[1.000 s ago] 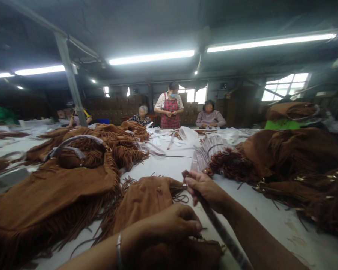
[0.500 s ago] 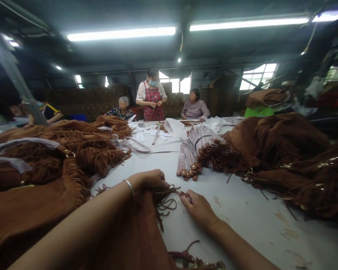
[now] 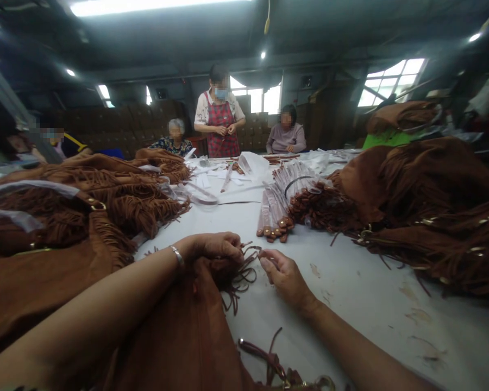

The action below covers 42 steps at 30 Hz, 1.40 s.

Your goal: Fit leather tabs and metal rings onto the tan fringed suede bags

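On the white table (image 3: 350, 282), the left hand (image 3: 212, 247) now pins the brown bag (image 3: 187, 336) with fingers curled on its fringe (image 3: 238, 277), while the right hand (image 3: 283, 274), the strap gone from it, pinches strands just beyond the left fingertips.

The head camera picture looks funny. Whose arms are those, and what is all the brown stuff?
The camera sits on a person's head, so you see their own two arms reaching forward. The left hand presses on a brown fringed bag, and the right hand pinches some of its fringe strands with its fingers. They work on a white table. More brown fringed bags are heaped at the left and at the right. A bundle of wrapped straps lies in the middle. Other people work at the far end.
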Available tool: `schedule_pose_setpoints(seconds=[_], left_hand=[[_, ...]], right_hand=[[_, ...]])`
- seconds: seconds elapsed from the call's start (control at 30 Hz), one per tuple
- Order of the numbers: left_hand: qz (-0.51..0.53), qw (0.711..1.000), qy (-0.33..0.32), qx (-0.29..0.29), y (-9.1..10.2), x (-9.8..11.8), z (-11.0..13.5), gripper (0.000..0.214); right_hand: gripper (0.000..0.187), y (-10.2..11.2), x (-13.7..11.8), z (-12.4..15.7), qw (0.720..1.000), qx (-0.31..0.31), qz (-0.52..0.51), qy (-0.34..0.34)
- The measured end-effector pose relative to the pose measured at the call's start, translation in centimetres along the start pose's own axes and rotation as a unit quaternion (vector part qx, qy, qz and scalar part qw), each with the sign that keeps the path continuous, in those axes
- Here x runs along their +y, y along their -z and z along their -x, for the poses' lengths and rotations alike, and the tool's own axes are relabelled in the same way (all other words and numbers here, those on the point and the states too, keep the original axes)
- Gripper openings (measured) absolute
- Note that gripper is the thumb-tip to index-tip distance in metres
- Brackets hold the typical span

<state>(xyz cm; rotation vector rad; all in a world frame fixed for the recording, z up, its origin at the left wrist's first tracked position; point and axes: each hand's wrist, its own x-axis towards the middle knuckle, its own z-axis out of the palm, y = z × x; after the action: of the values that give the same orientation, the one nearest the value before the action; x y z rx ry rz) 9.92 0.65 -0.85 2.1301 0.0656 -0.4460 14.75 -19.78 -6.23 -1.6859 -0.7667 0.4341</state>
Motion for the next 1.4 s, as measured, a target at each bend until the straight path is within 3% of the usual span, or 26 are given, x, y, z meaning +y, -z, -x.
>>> schedule_pose_setpoints(seconds=[0.1,0.2,0.3,0.4,0.67,0.93,1.1,1.4], left_hand=[[-0.065,0.990,-0.005,0.123,-2.3,0.4,2.0,0.027],[-0.144,0.960,-0.004,0.239,-4.5,0.3,3.6,0.024],[-0.205,0.933,-0.010,0.294,-6.0,0.0,4.8,0.022],[-0.233,0.920,-0.035,0.314,-6.9,-0.1,5.3,0.021],[-0.312,0.889,-0.070,0.327,-7.6,-0.2,5.2,0.031],[-0.397,0.880,-0.069,0.250,-7.3,0.7,6.0,0.027],[-0.449,0.869,-0.082,0.193,-7.5,0.9,6.2,0.033],[-0.474,0.863,-0.095,0.147,-7.5,1.2,6.5,0.028]], right_hand=[[0.032,-0.5,-0.3,0.4,0.999,-0.047,-0.012,0.001],[0.031,-0.3,-0.6,0.6,0.999,-0.039,-0.013,-0.009],[0.031,0.6,-1.3,0.7,0.998,-0.004,-0.047,-0.029],[0.032,1.1,-2.4,0.9,0.996,-0.002,-0.080,-0.037],[0.036,0.4,-2.8,1.5,0.991,-0.092,-0.083,-0.057],[0.033,1.7,-4.2,1.8,0.968,-0.241,-0.009,-0.063],[0.030,2.3,-4.1,1.6,0.939,-0.339,0.031,-0.039],[0.028,2.1,-4.7,1.6,0.935,-0.347,0.052,-0.045]])
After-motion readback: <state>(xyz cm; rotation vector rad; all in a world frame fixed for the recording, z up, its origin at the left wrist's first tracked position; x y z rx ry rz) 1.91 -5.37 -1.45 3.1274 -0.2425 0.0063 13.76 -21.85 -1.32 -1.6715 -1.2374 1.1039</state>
